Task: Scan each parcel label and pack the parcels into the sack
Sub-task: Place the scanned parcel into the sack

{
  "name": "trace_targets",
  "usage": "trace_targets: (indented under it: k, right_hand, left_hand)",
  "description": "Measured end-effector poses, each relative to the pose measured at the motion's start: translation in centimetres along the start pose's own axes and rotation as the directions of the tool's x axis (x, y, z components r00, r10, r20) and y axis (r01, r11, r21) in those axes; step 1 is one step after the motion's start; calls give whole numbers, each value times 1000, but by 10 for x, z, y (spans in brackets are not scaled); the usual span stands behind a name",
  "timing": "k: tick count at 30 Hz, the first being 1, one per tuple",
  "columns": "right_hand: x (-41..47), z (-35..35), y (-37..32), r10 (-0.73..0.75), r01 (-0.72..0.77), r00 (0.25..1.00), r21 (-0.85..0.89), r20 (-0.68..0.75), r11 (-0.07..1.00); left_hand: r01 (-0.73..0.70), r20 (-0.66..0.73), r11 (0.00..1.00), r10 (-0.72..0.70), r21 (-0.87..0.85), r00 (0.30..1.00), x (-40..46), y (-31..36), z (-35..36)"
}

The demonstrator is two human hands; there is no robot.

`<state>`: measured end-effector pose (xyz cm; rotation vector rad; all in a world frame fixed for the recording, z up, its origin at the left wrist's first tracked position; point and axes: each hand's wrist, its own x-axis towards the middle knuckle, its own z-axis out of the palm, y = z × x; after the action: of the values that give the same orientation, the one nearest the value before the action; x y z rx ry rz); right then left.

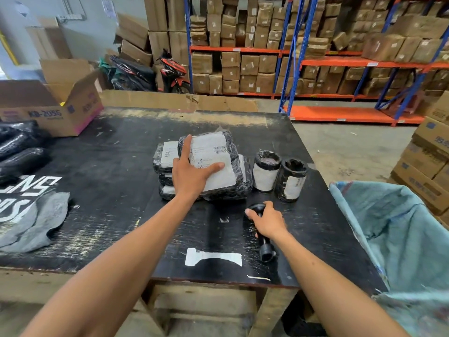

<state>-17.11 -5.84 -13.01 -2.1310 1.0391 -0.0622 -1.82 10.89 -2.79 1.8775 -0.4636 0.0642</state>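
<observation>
A stack of flat black-wrapped parcels with white labels lies in the middle of the black table (102,190). My left hand (194,171) rests flat on the top parcel (213,152), fingers spread over its label. Two upright cylindrical parcels (266,173) (292,181) stand just right of the stack. My right hand (267,221) grips a black handheld scanner (266,249) that lies on the table in front of the cylinders. The open teal sack (398,239) hangs at the table's right edge.
An open cardboard box (53,105) sits at the back left, with black wrapped bundles (19,156) and a grey garment (31,220) along the left edge. A torn white label (213,256) sticks to the near table. Shelving with cartons stands behind; stacked boxes stand at the right.
</observation>
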Motion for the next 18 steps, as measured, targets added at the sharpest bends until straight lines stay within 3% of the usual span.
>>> trace_targets:
  k: [5,7,9,11,14,18]
  right_hand:
    - [-3,-20,-2,-27,18,997,-135,-66,991]
    - [-5,-41,-2,-123,132,978,44,-169,990]
    - [-7,-66,-4,-194,262,950,287,-244,921]
    - [-7,-90,-7,-227,324,937,417,-266,849]
    - [-3,-118,0,-320,393,919,479,-230,785]
    - [9,-147,29,-403,469,883,407,-241,784]
  left_hand:
    - [-15,30,999,16,-41,999,-5,1,12]
    - [-20,57,998,24,-64,998,-6,4,22]
    - [-17,96,996,26,-92,995,-9,8,38]
    - [-12,133,989,32,-151,991,-15,14,57]
    - [-31,184,968,78,-247,980,-29,31,90]
    - [-48,295,965,125,-257,947,-44,57,146]
